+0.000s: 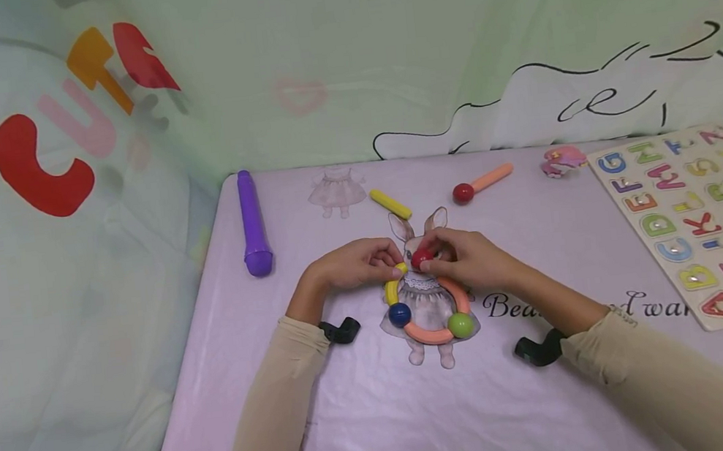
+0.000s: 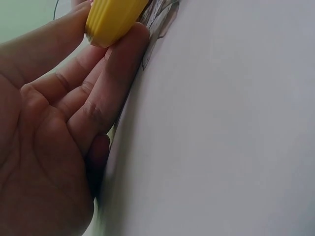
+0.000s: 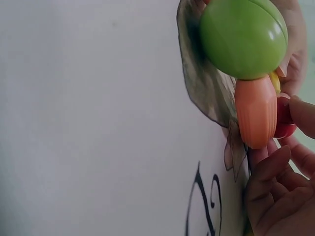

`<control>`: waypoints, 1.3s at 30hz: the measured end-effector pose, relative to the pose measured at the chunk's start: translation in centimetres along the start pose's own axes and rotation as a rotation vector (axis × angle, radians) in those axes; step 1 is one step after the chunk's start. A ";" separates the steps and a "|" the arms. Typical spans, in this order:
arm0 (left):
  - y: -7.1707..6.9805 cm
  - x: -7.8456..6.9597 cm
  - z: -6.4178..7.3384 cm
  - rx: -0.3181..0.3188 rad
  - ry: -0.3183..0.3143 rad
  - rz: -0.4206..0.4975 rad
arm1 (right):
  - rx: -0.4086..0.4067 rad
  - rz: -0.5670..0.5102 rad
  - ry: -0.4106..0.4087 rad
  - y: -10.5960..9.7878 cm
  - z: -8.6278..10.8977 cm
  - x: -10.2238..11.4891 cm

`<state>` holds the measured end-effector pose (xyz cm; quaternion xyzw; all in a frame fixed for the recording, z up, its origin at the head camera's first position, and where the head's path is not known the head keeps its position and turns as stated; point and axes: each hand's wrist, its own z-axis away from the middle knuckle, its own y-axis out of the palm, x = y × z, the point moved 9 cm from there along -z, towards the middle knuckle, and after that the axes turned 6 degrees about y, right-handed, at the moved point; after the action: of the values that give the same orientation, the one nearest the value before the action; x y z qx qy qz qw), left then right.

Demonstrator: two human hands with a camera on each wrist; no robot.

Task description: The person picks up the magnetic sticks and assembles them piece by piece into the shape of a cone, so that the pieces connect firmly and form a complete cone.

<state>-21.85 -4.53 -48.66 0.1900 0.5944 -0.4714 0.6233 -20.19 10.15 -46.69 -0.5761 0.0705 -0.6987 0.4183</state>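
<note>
My left hand [image 1: 360, 263] pinches the upper end of a curved yellow rod [image 1: 391, 293] between thumb and fingers; the left wrist view shows that ribbed yellow rod [image 2: 112, 22] up close. In my right hand [image 1: 476, 263] is a red ball [image 1: 421, 258], held near the yellow end; whether they touch is hard to tell. Below, the yellow rod meets a blue ball [image 1: 399, 315]. From there a curved orange rod [image 1: 429, 337] leads to a green ball [image 1: 460, 325], and a second orange rod [image 1: 459, 294] rises toward the right hand. Together they form a ring-like shape over the printed rabbit.
Behind the hands lie a straight yellow rod [image 1: 390, 204] and an orange rod [image 1: 492, 177] with a red ball on its end. A purple stick [image 1: 253, 222] is at the left. At the right are a pink toy [image 1: 563, 160] and a wooden alphabet board [image 1: 673, 229].
</note>
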 end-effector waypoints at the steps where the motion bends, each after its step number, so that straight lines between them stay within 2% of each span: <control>1: 0.0 0.0 0.0 0.000 -0.002 0.002 | 0.001 0.001 0.006 0.0 0.0 0.0; 12: 0.0 0.3 -0.2 0.003 0.015 -0.010 | -0.002 -0.029 0.014 0.4 -0.1 0.2; 22: 0.0 0.1 -0.1 0.009 0.028 -0.015 | -0.011 -0.004 0.025 0.2 0.0 0.2; 29: 0.1 0.2 -0.1 0.004 0.012 -0.003 | -0.068 0.090 0.027 -0.8 0.8 -0.2; 32: 0.1 0.2 -0.1 0.005 0.013 -0.004 | -0.059 0.142 0.039 -0.9 1.3 -0.3; 39: -0.1 0.0 0.0 -0.012 0.004 -0.093 | -0.010 0.219 0.087 -0.5 2.3 -0.9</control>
<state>-21.93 -4.52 -48.61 0.1594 0.6067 -0.4959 0.6005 -18.44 11.96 -46.35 -0.5362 0.1549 -0.6728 0.4857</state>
